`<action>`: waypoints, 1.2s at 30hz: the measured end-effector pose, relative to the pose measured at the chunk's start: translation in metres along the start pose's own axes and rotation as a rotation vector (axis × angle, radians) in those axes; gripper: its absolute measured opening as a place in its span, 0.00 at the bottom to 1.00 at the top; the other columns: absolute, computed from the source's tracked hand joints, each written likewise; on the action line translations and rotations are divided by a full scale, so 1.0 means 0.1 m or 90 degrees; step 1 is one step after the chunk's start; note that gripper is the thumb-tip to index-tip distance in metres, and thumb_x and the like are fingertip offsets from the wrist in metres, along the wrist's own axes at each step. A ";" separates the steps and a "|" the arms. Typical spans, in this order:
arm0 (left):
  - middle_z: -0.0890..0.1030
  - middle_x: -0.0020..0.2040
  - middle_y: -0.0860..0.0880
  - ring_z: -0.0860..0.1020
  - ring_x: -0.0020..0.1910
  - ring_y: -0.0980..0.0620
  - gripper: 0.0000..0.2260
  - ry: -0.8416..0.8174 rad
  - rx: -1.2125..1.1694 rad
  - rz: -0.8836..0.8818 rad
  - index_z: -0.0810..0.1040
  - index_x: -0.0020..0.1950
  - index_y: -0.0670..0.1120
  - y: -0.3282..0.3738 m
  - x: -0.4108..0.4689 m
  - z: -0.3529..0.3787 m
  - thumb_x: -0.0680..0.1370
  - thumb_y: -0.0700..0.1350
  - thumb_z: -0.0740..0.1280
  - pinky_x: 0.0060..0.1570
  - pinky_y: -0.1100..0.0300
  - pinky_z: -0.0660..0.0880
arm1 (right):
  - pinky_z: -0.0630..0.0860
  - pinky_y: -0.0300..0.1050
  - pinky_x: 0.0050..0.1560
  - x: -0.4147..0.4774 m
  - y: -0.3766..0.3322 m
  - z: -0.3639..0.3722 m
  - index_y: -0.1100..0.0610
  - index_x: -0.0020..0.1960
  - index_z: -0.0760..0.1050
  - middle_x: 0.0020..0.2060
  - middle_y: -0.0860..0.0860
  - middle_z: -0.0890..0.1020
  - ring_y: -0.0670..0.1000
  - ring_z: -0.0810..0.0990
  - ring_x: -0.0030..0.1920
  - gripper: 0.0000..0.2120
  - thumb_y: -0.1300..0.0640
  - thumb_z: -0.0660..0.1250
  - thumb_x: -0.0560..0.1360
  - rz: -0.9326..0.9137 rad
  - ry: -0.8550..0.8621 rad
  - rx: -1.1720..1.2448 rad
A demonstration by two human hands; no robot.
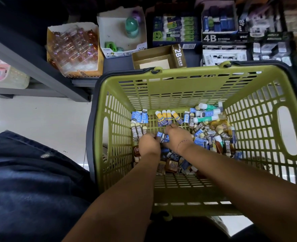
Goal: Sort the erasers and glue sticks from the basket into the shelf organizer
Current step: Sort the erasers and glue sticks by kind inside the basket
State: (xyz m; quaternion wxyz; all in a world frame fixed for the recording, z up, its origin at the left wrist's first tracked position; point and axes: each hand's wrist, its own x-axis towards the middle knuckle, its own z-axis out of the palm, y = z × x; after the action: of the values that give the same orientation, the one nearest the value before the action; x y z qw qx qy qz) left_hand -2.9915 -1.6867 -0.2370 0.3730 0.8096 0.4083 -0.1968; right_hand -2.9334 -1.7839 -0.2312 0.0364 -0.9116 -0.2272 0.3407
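Left hand [148, 143]: low in the basket [161, 91], fingers curled, pinching the left end of a small bunch of blue-sleeved erasers [163, 138].
Right hand [178, 137]: just beside the left hand, knuckles up, fingers curled over the same bunch and gripping its right end; a thin bracelet [184, 142] circles the wrist.
Held bunch: the blue-sleeved erasers sit between the two hands, close above the basket floor and near its middle.
Basket: green slotted plastic with a dark rim, set against the shelf; both forearms reach in over its near edge.
Yellow-and-blue erasers [167, 117]: four in a row on the basket floor, just beyond the right hand.
Flat blue erasers [139, 117]: a few side by side in the far left corner.
2B erasers [138, 132]: brown sleeves lined up by the left wall, just left of the left hand.
Glue sticks [207, 111]: several white and green tubes lying in the far right corner.
Loose pile [212, 137]: mixed blue and brown erasers heaped along the right side and under both wrists.
2B box [154, 57]: open brown carton on the shelf, just behind the basket's far rim, with a pale card in its bottom.
4B boxes [219, 38]: dark cartons to the right of the 2B box, holding blue and white packs.
Smiley-face box [177, 28]: behind the 2B box, filled with rows of white and green packs.
White carton [109, 23]: further left, with a green bottle [132, 27] inside.
Denim leg [30, 180]: dark blue, lower left, beside the basket.
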 end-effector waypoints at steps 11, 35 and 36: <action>0.82 0.46 0.43 0.80 0.47 0.44 0.09 -0.034 0.008 -0.024 0.80 0.47 0.39 0.03 -0.02 0.01 0.75 0.45 0.72 0.48 0.54 0.77 | 0.79 0.50 0.50 -0.05 0.06 -0.04 0.57 0.70 0.63 0.65 0.54 0.70 0.56 0.77 0.58 0.32 0.43 0.68 0.73 0.052 0.034 -0.030; 0.78 0.61 0.41 0.78 0.58 0.45 0.06 0.135 -0.488 -0.267 0.75 0.56 0.41 0.43 0.27 -0.45 0.80 0.40 0.64 0.41 0.69 0.73 | 0.68 0.41 0.40 0.54 -0.66 -0.50 0.59 0.39 0.68 0.38 0.53 0.75 0.52 0.74 0.40 0.16 0.52 0.73 0.71 0.290 0.098 0.493; 0.76 0.65 0.44 0.75 0.63 0.47 0.12 0.065 -0.426 -0.268 0.74 0.63 0.42 0.46 0.29 -0.48 0.81 0.43 0.63 0.45 0.71 0.73 | 0.68 0.41 0.39 0.56 -0.67 -0.50 0.59 0.36 0.67 0.37 0.54 0.75 0.53 0.74 0.39 0.17 0.52 0.73 0.71 0.299 0.098 0.481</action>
State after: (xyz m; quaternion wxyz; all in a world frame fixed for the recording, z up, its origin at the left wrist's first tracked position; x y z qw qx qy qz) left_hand -2.9365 -1.6524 -0.2038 0.5472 0.5506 0.6247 -0.0845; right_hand -2.8902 -1.6953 -0.2116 0.3054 -0.8838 0.1298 0.3299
